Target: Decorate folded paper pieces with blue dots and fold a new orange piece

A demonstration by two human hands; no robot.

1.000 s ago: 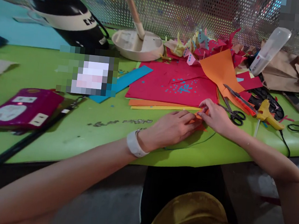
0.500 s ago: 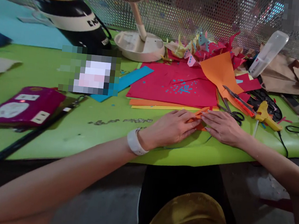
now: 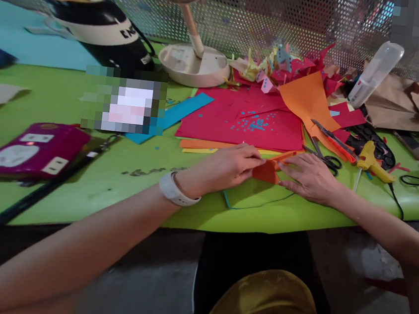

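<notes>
A small folded orange paper piece (image 3: pixel 267 171) lies on the green table (image 3: pixel 116 187) near its front edge. My left hand (image 3: pixel 223 166) pinches the paper's left flap, fingers closed on it and lifting it a little. My right hand (image 3: pixel 310 175) lies flat with fingers spread, pressing down the paper's right side. A white band (image 3: pixel 173 191) sits on my left wrist.
Behind my hands lies a stack of red, orange and yellow sheets (image 3: pixel 243 123). Scissors (image 3: pixel 325 159), a yellow glue gun (image 3: pixel 371 161) and a glue bottle (image 3: pixel 373 74) are to the right. A fan base (image 3: pixel 192 65), a purple power strip (image 3: pixel 26 150) and a thin cord (image 3: pixel 249 206) are also here.
My left hand drew back to the left and raised the paper's left flap. My right hand shifted from pinching the far edge to lying flat on the paper.
</notes>
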